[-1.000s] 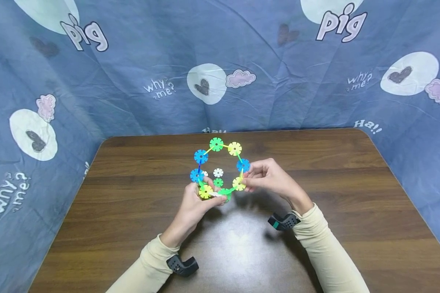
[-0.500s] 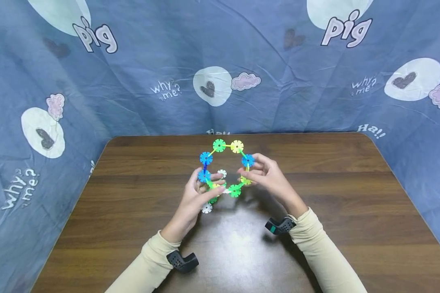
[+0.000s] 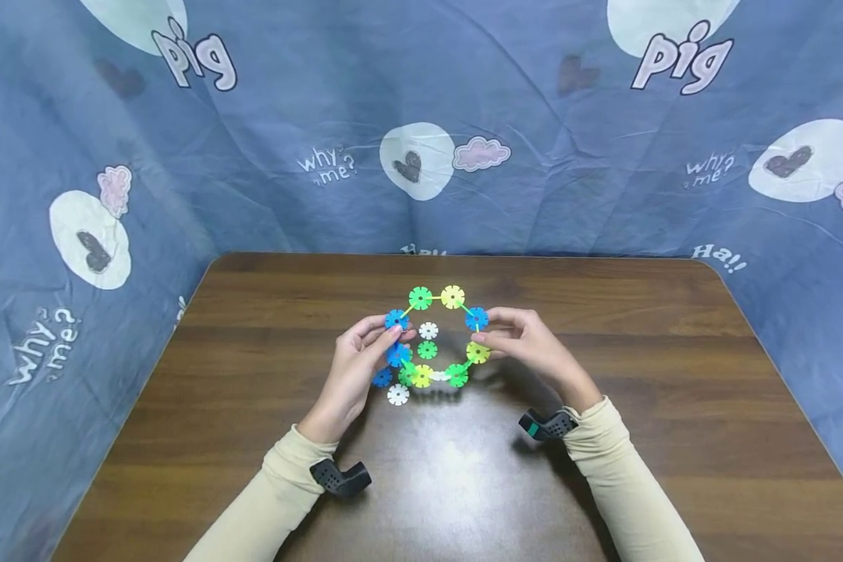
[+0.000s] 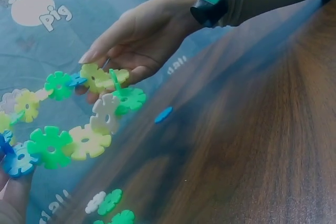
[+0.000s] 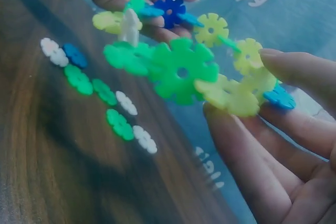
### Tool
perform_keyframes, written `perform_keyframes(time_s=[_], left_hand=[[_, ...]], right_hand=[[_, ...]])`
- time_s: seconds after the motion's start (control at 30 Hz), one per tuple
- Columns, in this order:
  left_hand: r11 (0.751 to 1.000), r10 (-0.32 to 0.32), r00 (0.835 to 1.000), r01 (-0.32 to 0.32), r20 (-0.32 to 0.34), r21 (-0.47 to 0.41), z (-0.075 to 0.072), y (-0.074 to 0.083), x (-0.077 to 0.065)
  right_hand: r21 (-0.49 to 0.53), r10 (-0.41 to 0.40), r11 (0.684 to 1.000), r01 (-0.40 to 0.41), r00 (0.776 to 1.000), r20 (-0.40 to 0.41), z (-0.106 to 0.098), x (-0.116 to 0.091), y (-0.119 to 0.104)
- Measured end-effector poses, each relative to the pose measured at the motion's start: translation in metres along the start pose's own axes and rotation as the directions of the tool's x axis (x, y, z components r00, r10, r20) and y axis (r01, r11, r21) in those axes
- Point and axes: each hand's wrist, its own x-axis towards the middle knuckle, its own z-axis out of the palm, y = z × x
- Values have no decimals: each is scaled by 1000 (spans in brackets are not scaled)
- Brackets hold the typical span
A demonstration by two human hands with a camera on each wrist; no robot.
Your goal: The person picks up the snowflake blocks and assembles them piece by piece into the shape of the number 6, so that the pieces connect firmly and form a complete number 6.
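Note:
A ring of linked notched plastic snowflake discs (image 3: 453, 297), in green, yellow, blue and white, is held up over the table in the head view. My left hand (image 3: 344, 363) pinches its left side at a blue disc (image 3: 396, 320), thumb in front. At the opposite side my right hand (image 3: 534, 347) grips the ring near a blue disc (image 3: 477, 318) and a yellow disc (image 3: 478, 352). The right wrist view shows my right thumb and fingers (image 5: 236, 156) on the yellow discs (image 5: 228, 95). A white disc (image 4: 105, 114) also forms part of the ring.
Loose discs lie on the wooden table (image 3: 218, 437) beneath the ring: a white disc (image 3: 398, 395), a blue disc (image 3: 382, 378), a green disc (image 3: 427, 350), another white disc (image 3: 428, 331) and others. A printed blue cloth (image 3: 267, 203) hangs behind the table.
My left hand has shifted from the ring's lower left part up to the blue disc on its left side. The ring's top has lowered slightly. My right hand stays at the right side.

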Motion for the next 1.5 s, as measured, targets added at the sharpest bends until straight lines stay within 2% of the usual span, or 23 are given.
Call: perform_keyframes(time_s=[0.37,0.53,0.73,1.0,1.3,1.5], left_hand=[[999,-44,999,44,-32,-6,0,0,2],[999,-44,998,44,-41,3,0,0,1],[998,-33,997,36,-65,51,-1,-2,0],[991,10,986,12,-167,131,-2,-2,2],[989,38,983,-12,-181,146,-2,0,0],[988,36,983,-8,-178,155,-2,0,1]], right_hand=[[-7,-16,1000,16,1000,2,-3,0,0],[1,-35,999,34,999,4,-4,2,1],[2,-40,999,40,999,-28,-4,2,1],[2,-34,999,34,998,-49,-6,0,0],[1,-53,999,54,995,-82,-8,-1,0],[45,-56,997,60,994,-90,-8,-1,0]])
